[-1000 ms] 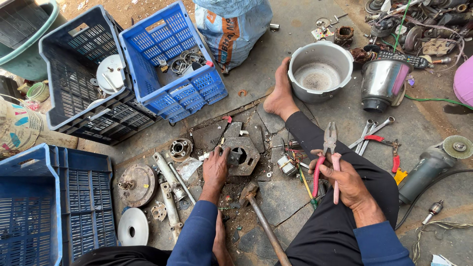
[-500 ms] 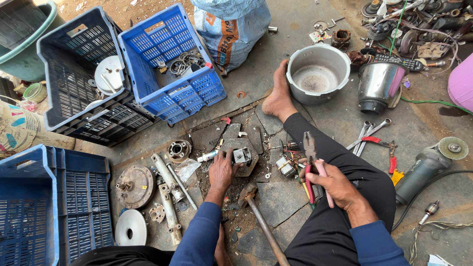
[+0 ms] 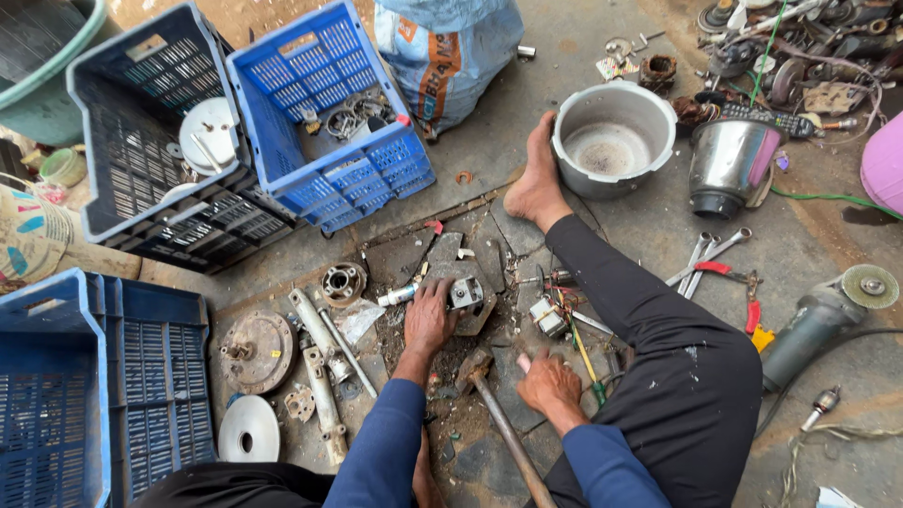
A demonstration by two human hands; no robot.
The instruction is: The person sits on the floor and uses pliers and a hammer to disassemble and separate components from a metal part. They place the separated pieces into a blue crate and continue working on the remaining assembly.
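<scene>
Fingers of the left hand (image 3: 430, 318) curl over a small grey metal motor part (image 3: 465, 293), gripping its left side and pressing it onto a dark metal plate (image 3: 442, 268) on the floor near the middle of the view. At nine o'clock from that hand a small white tube (image 3: 397, 295) lies just beside the fingers, and further out a round bearing housing (image 3: 342, 282) sits on the floor. Right hand (image 3: 548, 381) rests at four o'clock from the left one, knuckles up and fingers folded down onto the floor next to a hammer (image 3: 499, 414), whose wooden handle runs toward six o'clock; whether the fingers close on anything cannot be told. At two o'clock from the right hand a bundle of coloured wires (image 3: 574, 329) and a small white block (image 3: 546, 317) lie against the person's black trouser leg (image 3: 677, 376). The person's bare foot (image 3: 538, 179) touches a dented aluminium pot (image 3: 613, 141) at one o'clock. Beside the pot stands a shiny steel jar (image 3: 729, 165). Spanners (image 3: 701, 259) and red-handled pliers (image 3: 751, 306) lie at three o'clock, with an angle grinder (image 3: 828, 315) beyond them. At eleven o'clock two blue crates (image 3: 320, 113) hold metal pieces, and a round metal disc (image 3: 256, 350) with grey tubes (image 3: 320, 362) lies at eight o'clock.
</scene>
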